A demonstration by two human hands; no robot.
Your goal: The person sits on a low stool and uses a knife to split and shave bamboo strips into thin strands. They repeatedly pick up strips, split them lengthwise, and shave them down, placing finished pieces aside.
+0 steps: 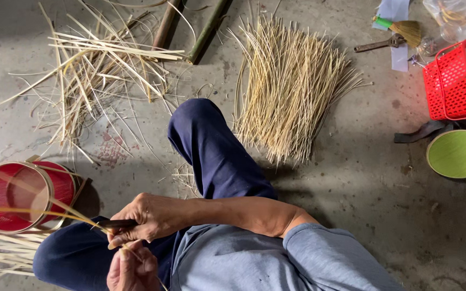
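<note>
While the right hand (146, 218) grips a knife (115, 223), the left hand (130, 269) pinches a bamboo strip (39, 211) (red basket (454, 81) nearby).

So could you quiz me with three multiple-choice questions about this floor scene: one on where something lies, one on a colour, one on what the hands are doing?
1. Where is the red basket?
A. Upper right
B. Lower left
C. On the knee

2. What colour is the round lid?
A. Blue
B. Light green
C. Black

3. What is the right hand doing?
A. Resting flat on the floor
B. Gripping a dark-handled knife against a thin bamboo strip
C. Holding the small broom

Answers: 1 A, it sits at the right edge near the top. 2 B, its face is pale green. 3 B, its fingers are closed round the handle while the left hand pinches the strip.
</note>
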